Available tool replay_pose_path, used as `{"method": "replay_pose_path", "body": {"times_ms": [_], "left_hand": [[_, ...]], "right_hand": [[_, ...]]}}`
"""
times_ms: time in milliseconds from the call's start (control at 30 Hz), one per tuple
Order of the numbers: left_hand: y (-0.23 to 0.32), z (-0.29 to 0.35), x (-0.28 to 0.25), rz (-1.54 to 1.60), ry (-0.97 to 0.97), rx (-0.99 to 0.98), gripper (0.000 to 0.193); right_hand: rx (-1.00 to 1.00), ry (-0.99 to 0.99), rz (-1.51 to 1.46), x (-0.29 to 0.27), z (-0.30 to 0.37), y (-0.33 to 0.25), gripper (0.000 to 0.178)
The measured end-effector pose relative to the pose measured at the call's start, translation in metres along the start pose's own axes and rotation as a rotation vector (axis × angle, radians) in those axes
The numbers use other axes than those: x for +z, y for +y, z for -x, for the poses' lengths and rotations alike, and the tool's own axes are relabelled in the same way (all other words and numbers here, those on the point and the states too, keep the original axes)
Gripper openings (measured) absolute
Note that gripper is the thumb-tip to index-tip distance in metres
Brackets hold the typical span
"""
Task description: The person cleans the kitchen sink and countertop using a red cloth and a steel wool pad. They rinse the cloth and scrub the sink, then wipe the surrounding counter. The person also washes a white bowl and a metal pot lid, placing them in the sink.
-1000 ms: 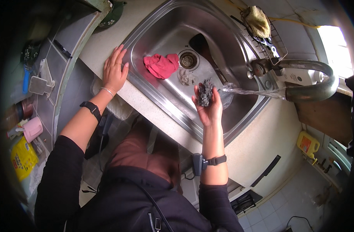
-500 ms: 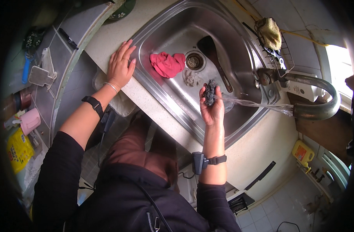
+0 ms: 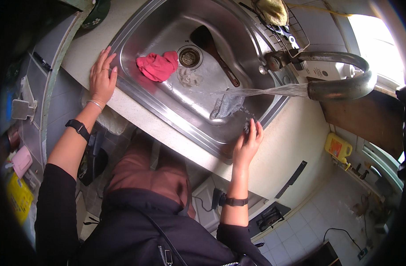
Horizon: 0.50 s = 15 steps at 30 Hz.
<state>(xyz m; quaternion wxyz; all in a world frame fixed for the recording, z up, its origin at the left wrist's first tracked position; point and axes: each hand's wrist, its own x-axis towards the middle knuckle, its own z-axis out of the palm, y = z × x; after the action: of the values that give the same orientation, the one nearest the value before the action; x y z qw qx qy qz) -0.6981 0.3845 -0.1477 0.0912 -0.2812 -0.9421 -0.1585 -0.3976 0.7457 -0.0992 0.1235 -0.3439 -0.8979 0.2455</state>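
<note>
Right hand (image 3: 245,151): fingers around dark scourer (image 3: 246,126), mostly hidden, by sink's (image 3: 174,116) near-right corner. Left hand (image 3: 102,85): fingers extended, sink's left rim.

A dark-grey, wiry metal scrubber (image 3: 246,127) sits in the right hand (image 3: 247,145), partly hidden by fingers, near the stainless-steel sink's rim (image 3: 273,113).

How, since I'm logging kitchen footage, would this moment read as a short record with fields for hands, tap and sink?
Left hand: open, holding nothing, beside the sink
Right hand: holds a dark scrubber, partly hidden by the fingers
Tap: curved, metal; water running into the sink
Sink contents: pink-red cloth, pale crumpled clump near the drain, dark spatula with brown handle, grey cloth
Farther right: yellow jug
</note>
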Motion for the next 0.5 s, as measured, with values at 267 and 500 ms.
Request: {"method": "replay_pose_path", "body": {"times_ms": [267, 500], "left_hand": [[0.0, -0.001, 0.001, -0.001, 0.0, 0.014, 0.041], [-0.001, -0.002, 0.0, 0.013, -0.004, 0.006, 0.04]], "right_hand": [[-0.059, -0.135, 0.292, -0.016, 0.009, 0.03, 0.039], [-0.221, 0.138, 0.239, -0.005, -0.147, 0.071, 0.021]]}}
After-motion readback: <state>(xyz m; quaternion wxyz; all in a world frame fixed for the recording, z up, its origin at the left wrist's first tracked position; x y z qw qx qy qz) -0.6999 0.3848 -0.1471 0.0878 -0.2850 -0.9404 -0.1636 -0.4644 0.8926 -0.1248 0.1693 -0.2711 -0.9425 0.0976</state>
